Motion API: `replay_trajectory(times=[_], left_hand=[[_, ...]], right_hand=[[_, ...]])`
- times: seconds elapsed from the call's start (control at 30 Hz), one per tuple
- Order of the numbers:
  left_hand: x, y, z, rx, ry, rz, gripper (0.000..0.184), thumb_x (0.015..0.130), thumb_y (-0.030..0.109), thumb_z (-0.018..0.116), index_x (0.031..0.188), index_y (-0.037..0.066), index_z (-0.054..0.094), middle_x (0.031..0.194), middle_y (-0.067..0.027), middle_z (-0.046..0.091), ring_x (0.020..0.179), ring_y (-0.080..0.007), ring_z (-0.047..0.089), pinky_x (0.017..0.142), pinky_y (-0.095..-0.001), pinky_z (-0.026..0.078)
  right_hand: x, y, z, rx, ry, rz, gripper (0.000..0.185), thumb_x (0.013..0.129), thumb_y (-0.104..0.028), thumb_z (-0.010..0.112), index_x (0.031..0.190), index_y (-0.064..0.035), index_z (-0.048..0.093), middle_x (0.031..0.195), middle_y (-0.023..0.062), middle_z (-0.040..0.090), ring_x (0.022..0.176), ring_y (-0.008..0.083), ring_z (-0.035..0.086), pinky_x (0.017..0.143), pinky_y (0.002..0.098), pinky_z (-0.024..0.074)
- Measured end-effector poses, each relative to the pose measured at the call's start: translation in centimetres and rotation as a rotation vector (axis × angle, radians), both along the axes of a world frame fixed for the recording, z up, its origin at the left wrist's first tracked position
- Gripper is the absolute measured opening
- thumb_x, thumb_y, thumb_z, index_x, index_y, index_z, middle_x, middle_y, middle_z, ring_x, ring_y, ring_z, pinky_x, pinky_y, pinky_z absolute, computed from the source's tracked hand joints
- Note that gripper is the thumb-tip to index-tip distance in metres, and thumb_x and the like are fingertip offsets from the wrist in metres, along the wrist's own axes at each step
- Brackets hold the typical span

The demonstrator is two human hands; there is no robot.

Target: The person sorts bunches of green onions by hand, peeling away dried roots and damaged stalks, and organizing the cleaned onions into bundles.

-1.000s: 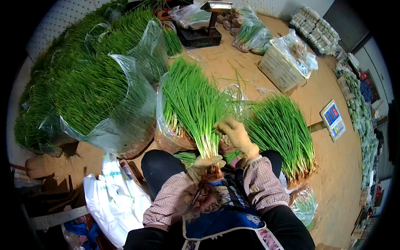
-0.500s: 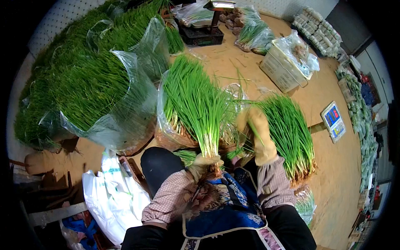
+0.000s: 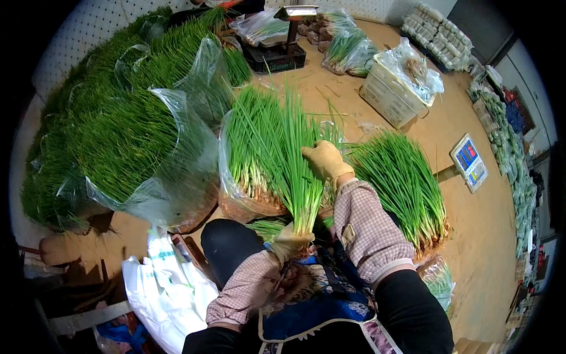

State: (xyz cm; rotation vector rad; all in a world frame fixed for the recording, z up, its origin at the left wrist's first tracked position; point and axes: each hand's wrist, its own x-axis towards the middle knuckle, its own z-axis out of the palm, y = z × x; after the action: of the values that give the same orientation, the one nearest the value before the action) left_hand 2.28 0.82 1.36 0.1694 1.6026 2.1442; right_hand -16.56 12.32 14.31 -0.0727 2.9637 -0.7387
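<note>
My gloved left hand (image 3: 290,243) is wrapped round the root end of a bunch of green onions (image 3: 300,192) in front of my lap. The bunch stands nearly upright, its green tops fanning away from me. My gloved right hand (image 3: 326,160) is closed at the right edge of those leaves, higher up; its fingertips are partly hidden. Just behind the bunch, an open clear bag (image 3: 227,159) holds more green onions. A loose pile of green onions (image 3: 407,192) lies to the right of my right forearm, roots toward me.
Large bags of green onions (image 3: 127,135) fill the left side. White plastic bags (image 3: 168,289) lie by my left knee. Farther off are a scale (image 3: 277,56), a plastic basket (image 3: 394,94) and bagged onions (image 3: 348,50). A digital display (image 3: 469,162) stands at right.
My right hand has moved up and left, from beside the right-hand pile to the leaves of the held bunch. My left hand keeps its hold at the roots.
</note>
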Motion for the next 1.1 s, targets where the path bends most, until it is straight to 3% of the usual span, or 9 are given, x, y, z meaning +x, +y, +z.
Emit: replay_trajectory(times=[0.1, 0.17, 0.2, 0.27, 0.4, 0.53, 0.8, 0.87, 1.1], left_hand=[[0.0, -0.1, 0.7, 0.007, -0.029, 0.017, 0.037, 0.075, 0.023, 0.069, 0.102, 0.004, 0.053, 0.084, -0.0011, 0.054, 0.075, -0.0115, 0.051, 0.067, -0.0266, 0.044], [-0.1, 0.1, -0.2, -0.25, -0.002, 0.0, 0.037, 0.074, 0.023, 0.069, 0.101, 0.003, 0.053, 0.087, -0.0025, 0.057, 0.077, -0.0126, 0.053, 0.068, -0.0268, 0.045], [-0.2, 0.3, -0.7, -0.248, -0.005, 0.001, 0.037, 0.074, 0.023, 0.069, 0.101, 0.003, 0.053, 0.087, -0.0025, 0.057, 0.077, -0.0126, 0.053, 0.068, -0.0268, 0.045], [-0.2, 0.6, -1.5, -0.283, 0.16, 0.082, 0.039, 0.073, 0.035, 0.071, 0.093, 0.006, 0.056, 0.076, -0.0027, 0.059, 0.067, -0.0135, 0.056, 0.061, -0.0271, 0.049], [0.1, 0.5, -0.9, -0.121, -0.035, 0.101, 0.039, 0.072, 0.033, 0.072, 0.094, 0.005, 0.057, 0.079, -0.0042, 0.061, 0.071, -0.0154, 0.059, 0.063, -0.0284, 0.05], [0.1, 0.3, -0.8, -0.081, -0.041, 0.069, 0.039, 0.073, 0.033, 0.072, 0.097, 0.005, 0.056, 0.083, -0.0048, 0.062, 0.074, -0.0158, 0.06, 0.066, -0.0283, 0.051], [-0.1, 0.7, -4.6, -0.487, 0.412, 0.174, 0.035, 0.074, 0.026, 0.072, 0.097, 0.006, 0.055, 0.079, -0.0039, 0.062, 0.071, -0.0166, 0.06, 0.064, -0.0275, 0.05], [-0.3, 0.0, -2.5, -0.119, 0.021, 0.042, 0.034, 0.075, 0.025, 0.071, 0.097, 0.006, 0.054, 0.082, -0.003, 0.061, 0.074, -0.0154, 0.059, 0.064, -0.0268, 0.049], [-0.9, -0.3, -1.1, -0.175, 0.095, -0.01, 0.029, 0.076, 0.02, 0.066, 0.095, 0.003, 0.052, 0.076, -0.0039, 0.057, 0.066, -0.0155, 0.055, 0.06, -0.0276, 0.047]], right_hand=[[-0.2, 0.4, 0.0, -0.118, -0.199, -0.006, 0.037, 0.08, -0.031, 0.062, 0.09, 0.0048, 0.059, 0.083, 0.0145, 0.064, 0.071, 0.0201, 0.061, 0.06, 0.033, 0.0473], [0.3, 0.7, -0.1, -0.779, -0.409, -0.091, 0.026, 0.082, -0.022, 0.06, 0.092, 0.0012, 0.058, 0.088, 0.0113, 0.063, 0.07, 0.0169, 0.059, 0.058, 0.0281, 0.0448], [0.3, 1.0, -0.2, -0.777, -0.411, -0.092, 0.026, 0.082, -0.022, 0.06, 0.092, 0.0012, 0.058, 0.088, 0.0113, 0.063, 0.07, 0.0169, 0.059, 0.058, 0.0281, 0.0448], [0.4, 1.4, -0.3, -1.151, -0.517, -0.071, 0.015, 0.084, -0.014, 0.057, 0.092, -0.0013, 0.058, 0.087, 0.0048, 0.064, 0.07, 0.0077, 0.054, 0.052, 0.0191, 0.0397], [0.5, 2.2, -0.5, -1.237, -0.583, -0.072, 0.016, 0.086, -0.013, 0.054, 0.099, -0.0044, 0.053, 0.1, 0.0064, 0.061, 0.091, 0.0149, 0.058, 0.07, 0.0229, 0.0437], [2.3, 2.5, 1.7, -1.233, -0.684, 0.052, 0.019, 0.086, -0.014, 0.054, 0.101, -0.0034, 0.053, 0.107, 0.0061, 0.059, 0.099, 0.0165, 0.057, 0.077, 0.0268, 0.0439], [3.2, 3.0, 1.7, -1.05, -0.726, 0.179, 0.025, 0.084, -0.015, 0.057, 0.105, -0.0013, 0.056, 0.1, 0.0058, 0.061, 0.075, 0.0093, 0.054, 0.07, 0.0238, 0.0437], [3.5, 3.0, 1.5, -1.028, -0.692, 0.172, 0.025, 0.084, -0.016, 0.057, 0.104, -0.001, 0.056, 0.095, 0.0047, 0.062, 0.072, 0.0083, 0.052, 0.067, 0.0227, 0.0431], [4.1, 2.9, -1.2, -1.037, -0.637, 0.089, 0.02, 0.082, -0.015, 0.061, 0.098, -0.0026, 0.059, 0.086, 0.0027, 0.064, 0.067, 0.0061, 0.05, 0.061, 0.0203, 0.0409]])
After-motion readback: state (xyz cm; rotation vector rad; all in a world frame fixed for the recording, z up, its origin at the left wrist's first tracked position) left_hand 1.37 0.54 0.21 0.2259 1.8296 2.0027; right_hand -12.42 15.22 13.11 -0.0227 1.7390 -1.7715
